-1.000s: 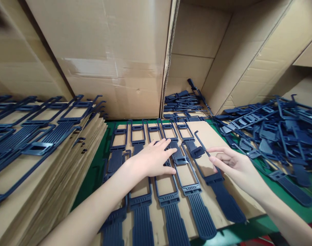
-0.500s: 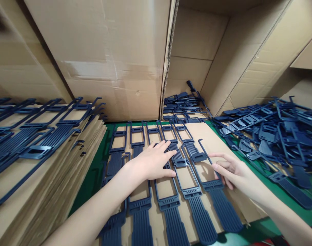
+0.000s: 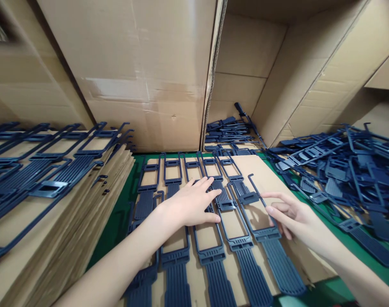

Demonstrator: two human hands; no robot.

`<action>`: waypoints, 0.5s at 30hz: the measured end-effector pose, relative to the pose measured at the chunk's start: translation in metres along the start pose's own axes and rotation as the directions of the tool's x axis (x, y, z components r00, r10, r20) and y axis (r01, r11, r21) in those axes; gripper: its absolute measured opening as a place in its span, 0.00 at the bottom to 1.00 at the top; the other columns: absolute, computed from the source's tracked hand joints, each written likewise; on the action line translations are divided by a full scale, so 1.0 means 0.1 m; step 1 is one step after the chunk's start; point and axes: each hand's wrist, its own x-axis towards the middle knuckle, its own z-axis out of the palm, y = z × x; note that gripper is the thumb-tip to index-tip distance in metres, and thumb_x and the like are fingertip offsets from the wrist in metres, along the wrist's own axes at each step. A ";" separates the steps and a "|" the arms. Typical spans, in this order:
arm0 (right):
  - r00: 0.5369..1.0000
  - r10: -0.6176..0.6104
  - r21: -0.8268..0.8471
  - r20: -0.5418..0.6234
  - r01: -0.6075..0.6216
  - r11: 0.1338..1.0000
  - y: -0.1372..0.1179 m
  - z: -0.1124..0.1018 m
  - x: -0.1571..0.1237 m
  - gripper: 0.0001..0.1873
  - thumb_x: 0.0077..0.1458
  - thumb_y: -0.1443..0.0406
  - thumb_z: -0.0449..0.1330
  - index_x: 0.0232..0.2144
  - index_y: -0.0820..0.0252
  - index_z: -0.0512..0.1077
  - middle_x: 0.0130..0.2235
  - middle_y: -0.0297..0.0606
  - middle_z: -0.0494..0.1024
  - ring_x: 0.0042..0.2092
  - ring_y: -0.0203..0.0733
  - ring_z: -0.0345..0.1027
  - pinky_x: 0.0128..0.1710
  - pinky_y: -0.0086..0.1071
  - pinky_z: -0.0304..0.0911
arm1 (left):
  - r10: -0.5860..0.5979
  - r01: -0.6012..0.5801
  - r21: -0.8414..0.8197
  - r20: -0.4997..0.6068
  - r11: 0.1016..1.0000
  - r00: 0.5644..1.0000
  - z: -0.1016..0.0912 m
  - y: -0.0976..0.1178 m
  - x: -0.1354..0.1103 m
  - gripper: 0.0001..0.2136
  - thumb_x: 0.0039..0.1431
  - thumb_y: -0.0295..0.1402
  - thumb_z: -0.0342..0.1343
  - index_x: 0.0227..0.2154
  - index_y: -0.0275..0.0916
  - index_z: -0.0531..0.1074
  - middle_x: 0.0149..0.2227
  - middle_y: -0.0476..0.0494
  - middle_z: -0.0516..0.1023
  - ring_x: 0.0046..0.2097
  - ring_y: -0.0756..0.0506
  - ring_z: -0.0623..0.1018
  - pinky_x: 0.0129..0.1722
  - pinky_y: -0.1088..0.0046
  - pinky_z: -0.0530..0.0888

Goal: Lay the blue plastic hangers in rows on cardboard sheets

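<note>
Several dark blue plastic frames with ribbed handles lie side by side on a cardboard sheet (image 3: 267,174). My left hand (image 3: 192,202) rests flat on the middle frames, fingers stretched out. My right hand (image 3: 288,213) touches the rightmost frame (image 3: 267,232) at its right rail, the thumb and forefinger extended and the other fingers curled under against the rail. That frame lies beside its neighbour (image 3: 236,230), almost in line with it.
A tall stack of cardboard sheets (image 3: 53,238) topped with more blue frames stands at the left. A loose heap of blue frames (image 3: 341,170) fills the right. Big cardboard boxes (image 3: 143,72) wall the back; one open box (image 3: 242,85) holds more frames. Green table surface (image 3: 117,213) shows between.
My right hand has pushed the rightmost frame leftward and straighter, closer to its neighbour. My left hand has stayed pressed on the middle frames.
</note>
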 end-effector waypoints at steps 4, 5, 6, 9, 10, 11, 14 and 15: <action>1.000 0.004 0.030 0.013 -0.004 1.000 -0.05 0.02 -0.02 0.27 0.56 0.51 0.58 0.52 0.57 0.61 0.23 0.28 0.67 0.20 0.32 0.59 0.15 0.24 0.54 | -0.002 0.002 0.005 0.001 1.000 1.000 0.01 0.00 0.00 0.34 0.57 0.52 0.54 0.63 0.40 0.56 0.67 0.32 0.43 0.68 0.34 0.45 0.63 0.52 0.49; 1.000 0.006 0.036 0.021 -0.007 0.999 -0.07 0.02 -0.03 0.27 0.56 0.51 0.58 0.53 0.57 0.61 0.23 0.28 0.67 0.20 0.32 0.59 0.15 0.23 0.55 | -0.003 0.003 0.007 0.005 1.000 1.000 0.01 0.00 0.00 0.35 0.57 0.52 0.53 0.63 0.40 0.56 0.67 0.32 0.43 0.68 0.34 0.45 0.63 0.52 0.49; 1.000 0.007 0.036 0.028 -0.008 0.999 -0.08 0.03 -0.05 0.27 0.56 0.51 0.58 0.53 0.57 0.61 0.24 0.29 0.68 0.21 0.32 0.60 0.15 0.23 0.55 | -0.005 0.005 0.010 0.010 1.000 1.000 0.00 0.00 0.00 0.35 0.58 0.52 0.53 0.63 0.40 0.55 0.67 0.31 0.43 0.68 0.34 0.45 0.64 0.53 0.48; 0.999 0.001 0.014 0.045 -0.002 1.000 -0.13 0.05 -0.08 0.27 0.56 0.52 0.58 0.53 0.56 0.61 0.26 0.30 0.68 0.22 0.32 0.59 0.16 0.23 0.57 | -0.015 0.014 0.022 0.023 1.000 1.000 0.00 0.01 0.00 0.35 0.58 0.52 0.53 0.63 0.41 0.55 0.67 0.32 0.42 0.68 0.34 0.45 0.64 0.54 0.48; 0.999 -0.003 0.006 0.051 0.003 1.000 -0.15 0.06 -0.09 0.26 0.56 0.52 0.58 0.53 0.56 0.61 0.26 0.30 0.67 0.22 0.32 0.59 0.16 0.23 0.57 | -0.018 0.017 0.027 0.023 0.999 1.000 -0.01 0.01 0.00 0.34 0.58 0.52 0.52 0.63 0.41 0.55 0.68 0.33 0.42 0.68 0.34 0.45 0.64 0.54 0.49; 0.998 -0.008 0.000 0.058 0.008 1.000 -0.16 0.07 -0.10 0.25 0.57 0.52 0.57 0.53 0.56 0.61 0.26 0.30 0.67 0.22 0.32 0.59 0.16 0.23 0.57 | -0.019 0.018 0.032 0.022 0.999 1.000 -0.01 0.01 0.00 0.34 0.58 0.53 0.52 0.63 0.42 0.55 0.68 0.34 0.43 0.68 0.34 0.45 0.64 0.54 0.49; 0.997 -0.026 -0.002 0.071 0.026 1.000 -0.16 0.07 -0.10 0.23 0.58 0.52 0.56 0.51 0.56 0.62 0.26 0.30 0.66 0.24 0.33 0.59 0.17 0.23 0.58 | -0.012 0.012 0.037 0.013 0.999 1.000 -0.01 0.01 0.01 0.34 0.58 0.53 0.52 0.63 0.42 0.55 0.68 0.35 0.43 0.68 0.34 0.46 0.63 0.54 0.50; 0.997 -0.028 -0.003 0.070 0.028 1.000 -0.15 0.07 -0.09 0.22 0.58 0.52 0.55 0.50 0.56 0.62 0.27 0.30 0.66 0.24 0.33 0.59 0.18 0.24 0.58 | -0.009 0.009 0.033 0.010 0.999 1.000 0.00 0.01 0.01 0.34 0.58 0.52 0.52 0.63 0.41 0.56 0.68 0.34 0.43 0.68 0.34 0.46 0.63 0.54 0.49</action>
